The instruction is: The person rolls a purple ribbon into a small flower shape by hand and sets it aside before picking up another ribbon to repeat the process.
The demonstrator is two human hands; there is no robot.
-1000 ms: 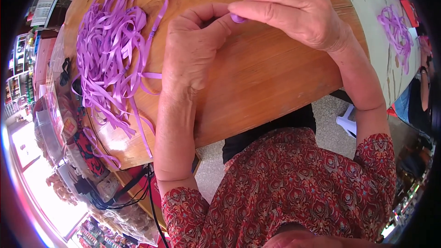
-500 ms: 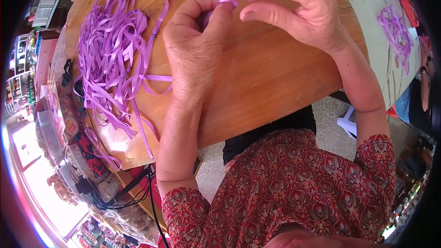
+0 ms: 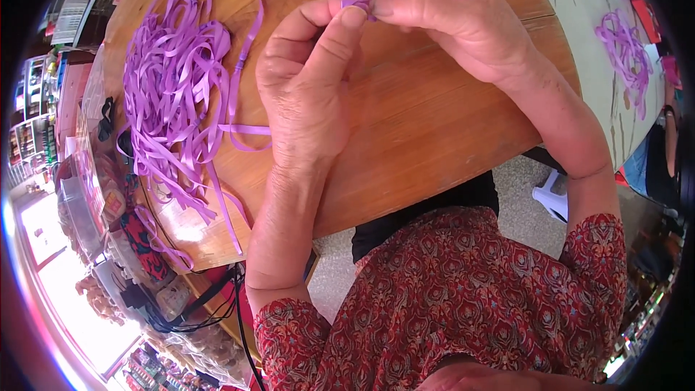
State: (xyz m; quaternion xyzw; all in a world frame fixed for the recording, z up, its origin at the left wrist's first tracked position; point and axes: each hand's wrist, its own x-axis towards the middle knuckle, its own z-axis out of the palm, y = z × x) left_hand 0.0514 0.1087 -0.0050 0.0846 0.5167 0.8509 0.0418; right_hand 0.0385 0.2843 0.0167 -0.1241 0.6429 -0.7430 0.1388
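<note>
A purple ribbon piece [image 3: 354,3] is right of the purple ribbon pile [image 3: 174,80]. The left hand [image 3: 300,76] pinches it between thumb and finger; the right hand [image 3: 467,18], farther from the pile, pinches its right end. The pile rests on the wooden bench [image 3: 434,123]; a smaller purple bundle [image 3: 624,47] lies far to its right.
</note>
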